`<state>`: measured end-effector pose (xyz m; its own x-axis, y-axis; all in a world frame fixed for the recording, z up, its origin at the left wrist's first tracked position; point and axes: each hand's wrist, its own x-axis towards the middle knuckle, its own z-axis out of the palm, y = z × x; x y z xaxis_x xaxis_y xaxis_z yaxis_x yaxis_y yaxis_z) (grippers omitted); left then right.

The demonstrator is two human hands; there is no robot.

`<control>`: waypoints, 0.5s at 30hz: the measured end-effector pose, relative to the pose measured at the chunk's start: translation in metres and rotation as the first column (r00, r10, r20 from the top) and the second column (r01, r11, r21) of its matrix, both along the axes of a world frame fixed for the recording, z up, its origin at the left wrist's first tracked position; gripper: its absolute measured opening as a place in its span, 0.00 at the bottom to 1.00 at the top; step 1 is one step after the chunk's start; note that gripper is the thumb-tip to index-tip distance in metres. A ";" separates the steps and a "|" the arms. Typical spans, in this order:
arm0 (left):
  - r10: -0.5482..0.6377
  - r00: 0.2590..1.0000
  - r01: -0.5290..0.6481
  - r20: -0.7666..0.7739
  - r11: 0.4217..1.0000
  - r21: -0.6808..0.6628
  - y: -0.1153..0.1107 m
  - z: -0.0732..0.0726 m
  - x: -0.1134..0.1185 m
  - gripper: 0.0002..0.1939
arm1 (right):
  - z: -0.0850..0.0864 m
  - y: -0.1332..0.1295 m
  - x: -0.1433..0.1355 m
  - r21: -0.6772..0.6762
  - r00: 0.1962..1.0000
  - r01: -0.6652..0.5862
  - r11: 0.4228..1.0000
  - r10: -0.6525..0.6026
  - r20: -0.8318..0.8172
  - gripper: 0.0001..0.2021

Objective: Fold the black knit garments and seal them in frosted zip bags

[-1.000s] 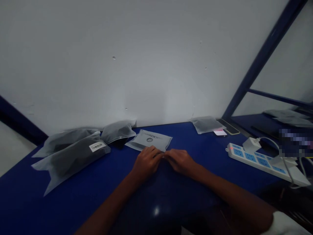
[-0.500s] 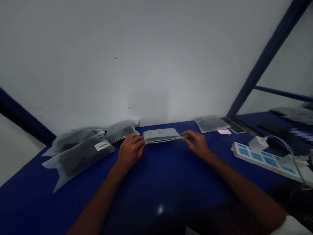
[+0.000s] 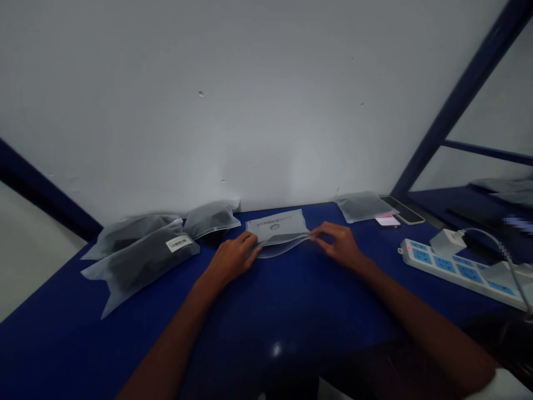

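My left hand (image 3: 231,258) and my right hand (image 3: 339,244) each pinch one end of a flat frosted plastic bag (image 3: 277,229) with a printed logo. The bag lies at the middle of the blue table (image 3: 266,300), near the white wall. Its mouth, on the side towards me, gapes open between my fingers. I cannot tell what is inside it.
Three filled frosted bags lie at the left (image 3: 144,258), one with a barcode label. Another bag (image 3: 361,206), a phone (image 3: 403,210) and a pink card lie at the back right. A white and blue power strip (image 3: 458,271) with a charger sits at the right.
My hands were together at the near edge of the bag; they moved apart to its two ends. The bag's near edge now hangs open.
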<state>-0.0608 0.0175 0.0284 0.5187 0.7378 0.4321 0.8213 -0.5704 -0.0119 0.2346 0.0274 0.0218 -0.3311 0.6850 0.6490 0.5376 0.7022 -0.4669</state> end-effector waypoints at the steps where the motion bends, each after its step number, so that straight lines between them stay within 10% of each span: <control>1: 0.001 1.000 0.000 -0.017 0.999 0.046 0.000 0.000 -0.001 0.07 | 0.002 -0.003 -0.002 0.010 1.000 -0.027 1.000 0.027 0.004 0.03; 7: -0.179 0.981 0.195 -0.079 0.900 0.389 -0.001 0.000 0.005 0.13 | 0.006 -0.016 -0.016 -0.046 0.985 -0.175 0.983 0.175 -0.005 0.04; 15: -0.212 0.972 0.235 -0.105 0.923 0.305 -0.012 0.002 0.025 0.16 | 0.010 -0.021 -0.022 -0.120 0.948 -0.319 0.940 0.315 -0.052 0.03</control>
<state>-0.0359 0.0052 0.0307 0.6911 0.4324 0.5792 0.6637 -0.6971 -0.2714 0.2125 0.0062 0.0323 -0.5250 0.6243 0.5784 0.2807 0.7686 -0.5748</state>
